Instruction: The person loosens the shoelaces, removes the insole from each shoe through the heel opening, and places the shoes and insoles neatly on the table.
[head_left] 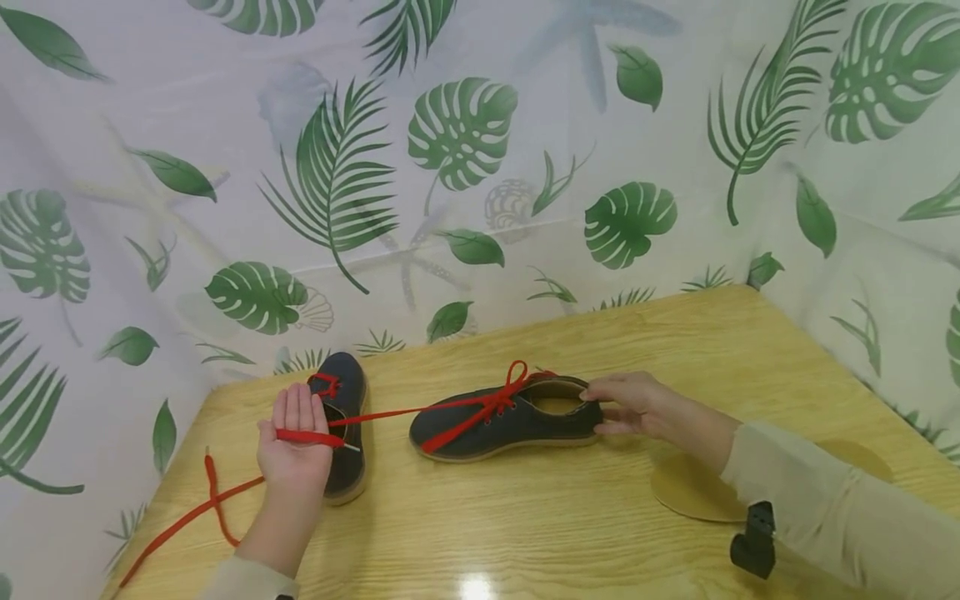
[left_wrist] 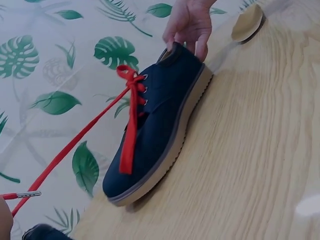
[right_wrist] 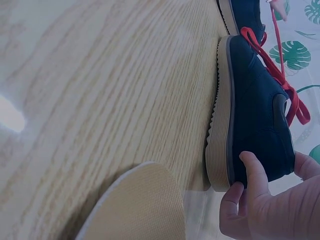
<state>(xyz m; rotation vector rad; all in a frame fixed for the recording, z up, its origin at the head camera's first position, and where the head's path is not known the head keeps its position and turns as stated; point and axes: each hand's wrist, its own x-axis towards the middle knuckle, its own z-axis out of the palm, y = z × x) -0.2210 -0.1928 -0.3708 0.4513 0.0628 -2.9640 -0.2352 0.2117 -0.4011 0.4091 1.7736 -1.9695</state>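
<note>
A dark blue shoe (head_left: pixel 540 425) lies on the table, toe to the left, with red laces (head_left: pixel 498 402) knotted into one loop. At its heel, my right hand (head_left: pixel 633 406) grips the collar, thumb and fingers on either side. My left hand (head_left: pixel 294 462) is palm up with straight fingers. Across that palm lies a red lace end (head_left: pixel 303 437) with a metal tip (left_wrist: pixel 29 193), and a taut stretch runs from there to the knot. Behind the left hand, partly hidden by it, is a second dark blue shoe (head_left: pixel 347 383) with red lacing.
On the wooden table (head_left: pixel 420 517), a loose red lace (head_left: pixel 168 531) lies crossed at the left. A tan insole (head_left: pixel 693 492) rests under my right forearm. A leaf-printed cloth (head_left: pixel 480 200) rises along the table's back and sides.
</note>
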